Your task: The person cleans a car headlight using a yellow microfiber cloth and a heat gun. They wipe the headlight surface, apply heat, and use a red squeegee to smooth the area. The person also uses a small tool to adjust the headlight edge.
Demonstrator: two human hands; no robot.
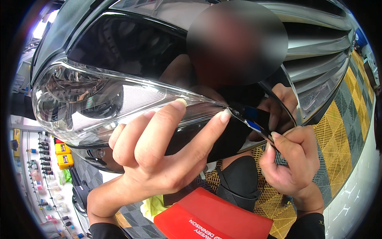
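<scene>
Black strip (255, 127) pinched in my right hand (289, 159), near the pointed end of a headlight (119, 101)

From the head view, the strip lies up and to the left of my right hand, running from its fingertips toward the headlight's narrow tip. My left hand (163, 147) is on the other side, its thumb at or just beside that tip; I cannot tell whether it presses on the strip too.

My right forearm rises from the lower right in a black sleeve (306, 227), with thumb and index finger closed on the strip's lower end. My left forearm comes up from the lower left, the hand spread, its back toward me, index fingertip against the clear lens and the other fingers curled.

The strip is narrow, dark and glossy, with a bright edge and a blue patch partway along. Behind it, the shiny black bodywork (119, 44) mirrors my right hand.
</scene>
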